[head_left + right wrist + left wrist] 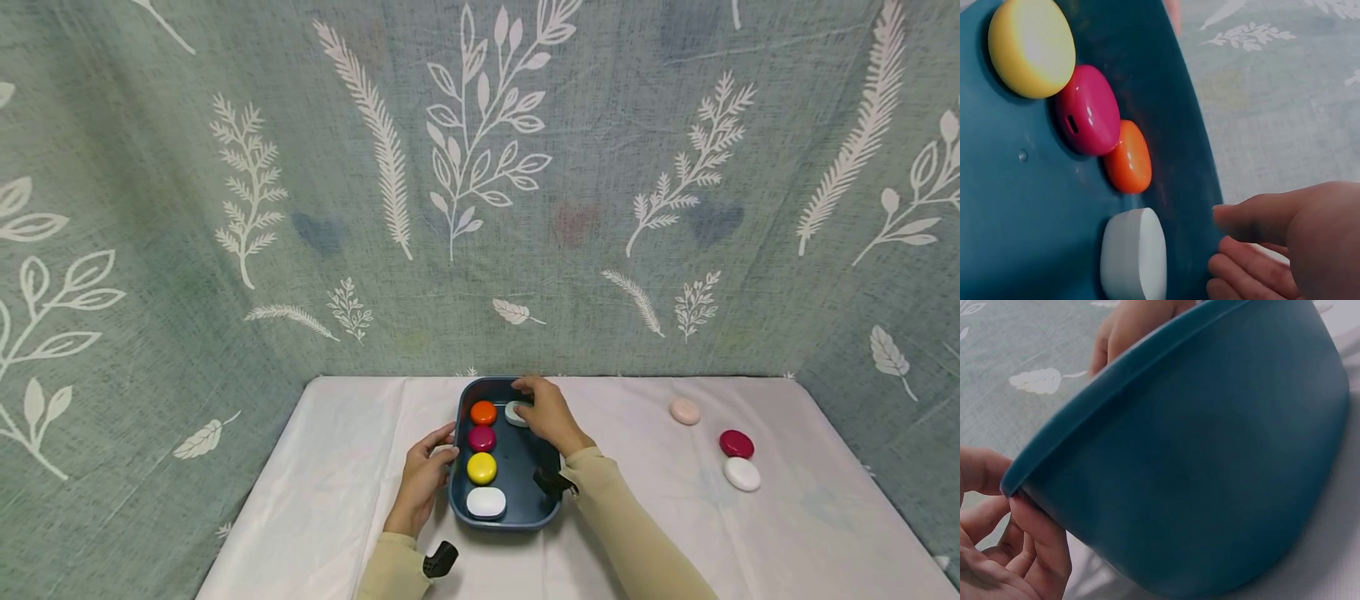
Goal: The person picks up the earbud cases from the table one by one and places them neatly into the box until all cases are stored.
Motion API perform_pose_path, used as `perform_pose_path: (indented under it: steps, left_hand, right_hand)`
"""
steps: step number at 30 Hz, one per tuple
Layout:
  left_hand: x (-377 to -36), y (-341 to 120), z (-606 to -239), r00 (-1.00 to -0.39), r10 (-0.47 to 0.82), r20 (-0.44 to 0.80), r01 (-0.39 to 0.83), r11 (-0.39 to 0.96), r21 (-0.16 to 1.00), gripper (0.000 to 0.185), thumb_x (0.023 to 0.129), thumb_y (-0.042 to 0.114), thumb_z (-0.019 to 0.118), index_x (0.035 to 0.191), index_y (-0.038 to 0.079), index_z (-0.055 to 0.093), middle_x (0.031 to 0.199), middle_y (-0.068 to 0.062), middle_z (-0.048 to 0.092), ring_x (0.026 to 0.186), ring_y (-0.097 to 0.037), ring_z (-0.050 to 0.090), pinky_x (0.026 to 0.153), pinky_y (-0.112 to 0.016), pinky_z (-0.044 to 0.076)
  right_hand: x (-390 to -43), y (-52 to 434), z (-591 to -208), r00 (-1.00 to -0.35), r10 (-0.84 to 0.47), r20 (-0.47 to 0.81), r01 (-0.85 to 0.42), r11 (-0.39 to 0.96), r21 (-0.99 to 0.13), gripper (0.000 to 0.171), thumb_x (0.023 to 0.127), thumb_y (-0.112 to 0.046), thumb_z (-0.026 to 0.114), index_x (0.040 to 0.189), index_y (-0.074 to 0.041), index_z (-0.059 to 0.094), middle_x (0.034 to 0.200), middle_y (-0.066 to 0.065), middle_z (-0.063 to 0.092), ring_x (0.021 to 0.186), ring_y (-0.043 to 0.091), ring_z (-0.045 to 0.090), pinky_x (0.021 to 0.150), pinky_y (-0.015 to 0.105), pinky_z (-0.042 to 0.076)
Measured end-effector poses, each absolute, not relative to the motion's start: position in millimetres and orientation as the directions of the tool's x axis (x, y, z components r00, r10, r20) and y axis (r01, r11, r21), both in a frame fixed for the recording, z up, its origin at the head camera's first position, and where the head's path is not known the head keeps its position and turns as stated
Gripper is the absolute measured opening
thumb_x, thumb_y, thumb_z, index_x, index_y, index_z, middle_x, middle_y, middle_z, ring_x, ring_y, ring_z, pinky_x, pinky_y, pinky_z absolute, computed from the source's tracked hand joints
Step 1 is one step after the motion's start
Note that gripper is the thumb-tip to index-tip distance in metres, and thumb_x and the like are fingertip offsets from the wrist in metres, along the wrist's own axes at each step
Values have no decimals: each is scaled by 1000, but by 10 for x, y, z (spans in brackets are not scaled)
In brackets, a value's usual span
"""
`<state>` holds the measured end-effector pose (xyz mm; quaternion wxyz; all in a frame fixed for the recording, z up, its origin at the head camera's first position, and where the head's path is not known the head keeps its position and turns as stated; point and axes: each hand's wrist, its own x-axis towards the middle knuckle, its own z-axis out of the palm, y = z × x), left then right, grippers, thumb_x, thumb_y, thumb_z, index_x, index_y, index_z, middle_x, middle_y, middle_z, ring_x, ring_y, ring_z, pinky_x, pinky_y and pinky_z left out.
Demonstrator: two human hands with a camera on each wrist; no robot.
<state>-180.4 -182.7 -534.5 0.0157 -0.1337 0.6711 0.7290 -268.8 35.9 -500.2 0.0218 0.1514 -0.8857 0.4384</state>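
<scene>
- Tray: one.
- White pieces: three, two inside tray.
- Crimson pieces: two, one inside tray.
- Orange piece: one.
- Yellow piece: one.
- Pale pink piece: one, towards surface's right edge.
- Hands: two.

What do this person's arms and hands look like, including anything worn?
Long beige sleeves cover both arms to the wrist, each cuff carrying a small black wrist camera. The left hand and right hand are gloveless.

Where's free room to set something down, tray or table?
In the tray, the floor right of the yellow piece. On the table, left of the left hand, and between the right arm and pink piece. Crowded: the tray's left side, holding four pieces.
</scene>
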Motion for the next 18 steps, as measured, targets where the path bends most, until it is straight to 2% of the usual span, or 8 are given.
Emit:
perform_pose_path:
  steps: [7,18]
  left_hand:
    - [-1816,-1827,-5352,-965,-153,-212,-198,-99,975,48,99,3,62,146,-1,61,125,-12,53,87,-16,53,57,-22,45]
    - [-1820,-1824,-5359,-962,-160,-221,-210,-86,974,48,100,3,62,147,0,60,126,-12,52,88,-17,52,58,-22,45]
  right_hand:
    - [-2629,482,-4947,-957,-219,189,-277,508,-815,36,95,5,72,130,5,69,129,21,69,121,41,65,104,53,53]
    - [-2584,877,-4890,-974,-85,210,-226,408,-884,37,96,6,69,132,7,66,132,26,67,125,43,63,106,50,52]
